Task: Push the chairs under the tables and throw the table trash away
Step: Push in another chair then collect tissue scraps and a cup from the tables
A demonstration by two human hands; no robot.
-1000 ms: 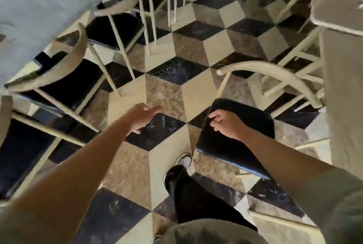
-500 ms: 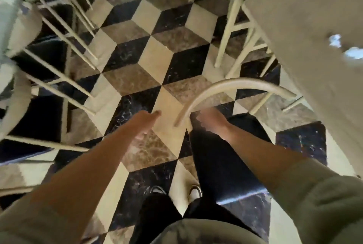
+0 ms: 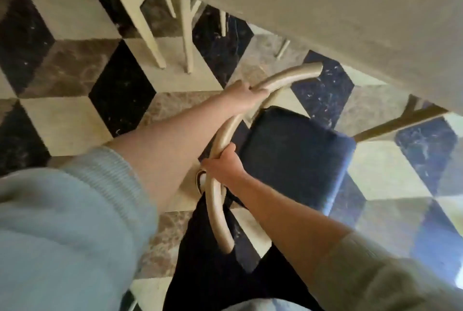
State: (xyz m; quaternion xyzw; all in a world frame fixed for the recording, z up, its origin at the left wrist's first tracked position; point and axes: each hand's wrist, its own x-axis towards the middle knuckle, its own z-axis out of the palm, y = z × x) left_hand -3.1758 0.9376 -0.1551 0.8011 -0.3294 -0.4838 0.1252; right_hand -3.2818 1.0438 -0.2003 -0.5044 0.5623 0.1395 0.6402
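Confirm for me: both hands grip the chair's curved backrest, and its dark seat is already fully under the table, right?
Not quite. Head view: the left hand and right hand do grip the curved backrest, but the dark seat is still out on the floor, short of the table edge.

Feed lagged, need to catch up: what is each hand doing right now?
Left hand: grips the chair's curved backrest, farther along.
Right hand: grips the same backrest, nearer the body.
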